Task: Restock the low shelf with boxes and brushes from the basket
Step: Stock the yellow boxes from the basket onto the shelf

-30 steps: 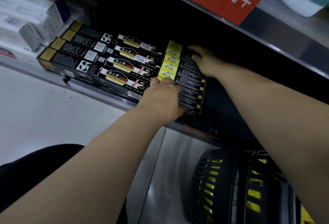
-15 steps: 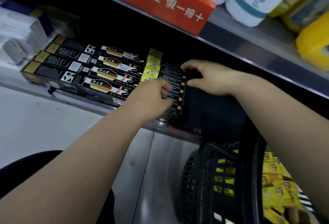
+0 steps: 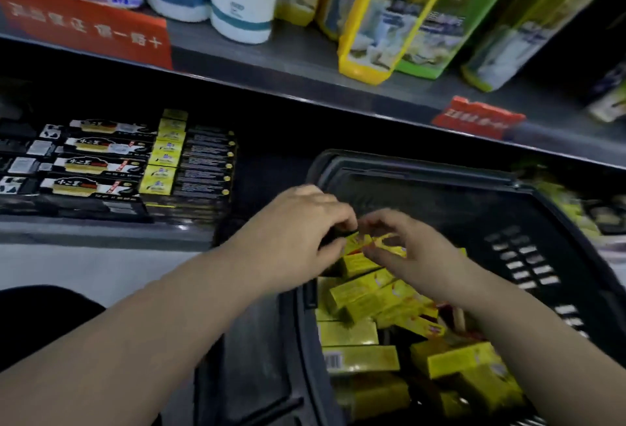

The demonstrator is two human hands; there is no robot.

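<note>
Black boxes [image 3: 101, 168] on the low shelf [image 3: 101, 232] sit well left of the grip, with a gap beside them. Left hand [image 3: 298, 239] pinches one end of the top yellow box [image 3: 355, 246] and right hand [image 3: 413, 256] curls round the other, both inside the basket [image 3: 406, 168]. Risk as I judge it: the loose pile [image 3: 359, 293] underneath shifts and the box slips. Blur hides the exact contact.

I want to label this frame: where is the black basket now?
In the head view, the black basket sits at the lower right, before the low shelf, right of the black boxes; it holds yellow boxes.
</note>
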